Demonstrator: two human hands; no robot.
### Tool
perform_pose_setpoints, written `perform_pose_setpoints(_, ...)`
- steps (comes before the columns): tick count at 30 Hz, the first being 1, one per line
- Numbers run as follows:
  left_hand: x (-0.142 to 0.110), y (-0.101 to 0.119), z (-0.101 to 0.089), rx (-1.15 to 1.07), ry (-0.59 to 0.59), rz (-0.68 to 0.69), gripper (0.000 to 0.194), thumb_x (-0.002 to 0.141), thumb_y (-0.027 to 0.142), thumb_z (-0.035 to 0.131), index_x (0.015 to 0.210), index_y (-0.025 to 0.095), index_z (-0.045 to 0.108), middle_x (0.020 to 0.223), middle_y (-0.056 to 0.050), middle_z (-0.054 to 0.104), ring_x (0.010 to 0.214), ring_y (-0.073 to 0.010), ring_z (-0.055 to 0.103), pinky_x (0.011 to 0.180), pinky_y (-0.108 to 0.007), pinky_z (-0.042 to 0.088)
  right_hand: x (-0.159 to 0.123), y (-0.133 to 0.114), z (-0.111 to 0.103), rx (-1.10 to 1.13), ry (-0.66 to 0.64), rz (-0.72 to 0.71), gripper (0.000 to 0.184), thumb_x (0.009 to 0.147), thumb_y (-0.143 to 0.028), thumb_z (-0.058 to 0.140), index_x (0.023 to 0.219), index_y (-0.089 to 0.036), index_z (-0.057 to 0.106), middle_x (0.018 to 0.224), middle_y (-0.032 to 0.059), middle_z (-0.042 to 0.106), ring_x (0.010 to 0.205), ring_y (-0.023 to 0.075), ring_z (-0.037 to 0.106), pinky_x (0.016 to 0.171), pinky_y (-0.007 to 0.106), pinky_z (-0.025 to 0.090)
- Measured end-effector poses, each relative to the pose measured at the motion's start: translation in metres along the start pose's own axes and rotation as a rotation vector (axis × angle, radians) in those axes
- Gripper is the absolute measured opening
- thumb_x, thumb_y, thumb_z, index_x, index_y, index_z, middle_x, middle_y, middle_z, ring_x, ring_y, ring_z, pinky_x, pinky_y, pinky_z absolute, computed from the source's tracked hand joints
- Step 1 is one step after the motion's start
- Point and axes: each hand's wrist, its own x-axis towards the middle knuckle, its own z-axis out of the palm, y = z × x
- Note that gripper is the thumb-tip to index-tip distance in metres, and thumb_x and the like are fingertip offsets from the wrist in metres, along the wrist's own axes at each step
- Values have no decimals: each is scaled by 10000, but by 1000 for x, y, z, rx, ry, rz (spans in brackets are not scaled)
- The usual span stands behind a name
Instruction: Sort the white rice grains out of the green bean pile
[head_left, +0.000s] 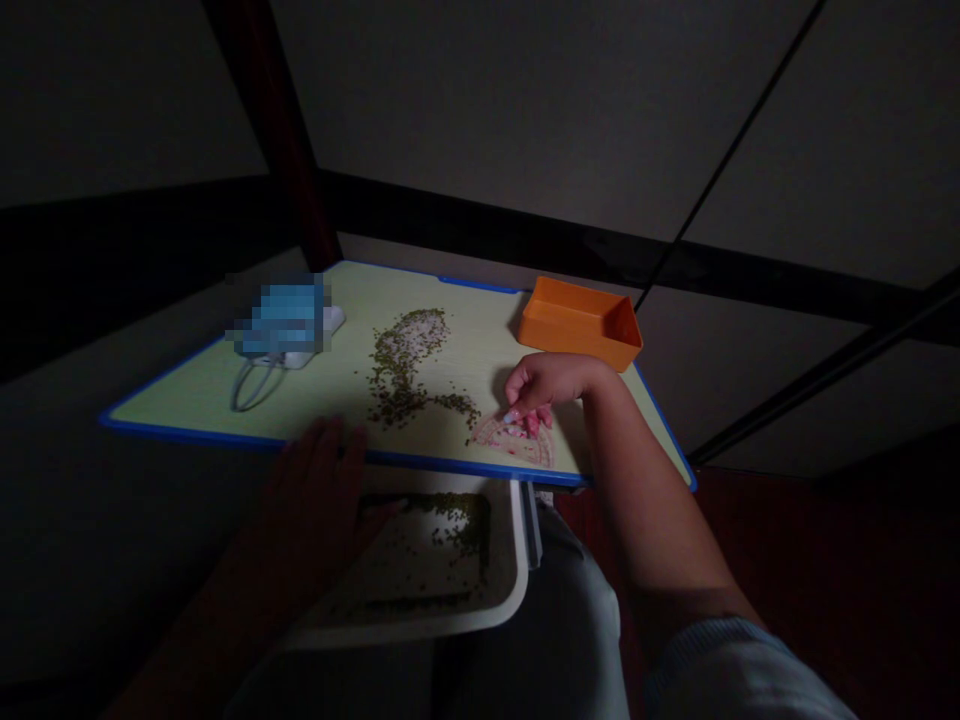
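My right hand is bent down over the board, its fingers curled and pinched on a pink see-through semicircular protractor that lies against the surface near the front edge. Just left of the protractor is a scatter of small green beans, with whitish grains heaped among them farther back. In deep shadow, my left hand rests its outstretched fingers on the board's front edge, thumb apart over the white tub. I see nothing held in it.
The pale board has a blue rim. A white tub with green beans inside sits below its front edge. An orange open box stands at the back right. A blurred-out blue object with a white device and cord lies at left.
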Motion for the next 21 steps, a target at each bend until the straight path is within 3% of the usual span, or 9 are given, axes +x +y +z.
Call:
perform_pose_setpoints(6, -1, 0, 0, 2, -8, -6, 802, 743, 626, 421, 1293, 46, 359, 1358, -291, 408, 1308, -399, 354, 1047, -534, 336, -6, 1, -4, -14, 37, -1, 242, 692, -357, 707, 711, -140, 601, 593, -18, 672, 518, 72, 596, 553, 214, 442)
perform_pose_setpoints(13, -1, 0, -1, 2, -3, -1, 808, 748, 635, 407, 1290, 38, 360, 1344, -292, 426, 1305, -397, 361, 1053, -524, 331, -4, 0, -3, -21, 45, 16, 305, 667, -417, 724, 699, -144, 592, 588, -14, 664, 522, 79, 594, 561, 223, 450)
perform_pose_setpoints(21, -1, 0, 3, 0, 17, -9, 835, 745, 657, 373, 1311, 43, 337, 1364, -292, 414, 1322, -390, 348, 1050, -532, 336, 4, 4, 0, -8, -38, -38, 269, 679, -377, 713, 708, -135, 601, 587, -26, 658, 504, 68, 585, 522, 206, 441)
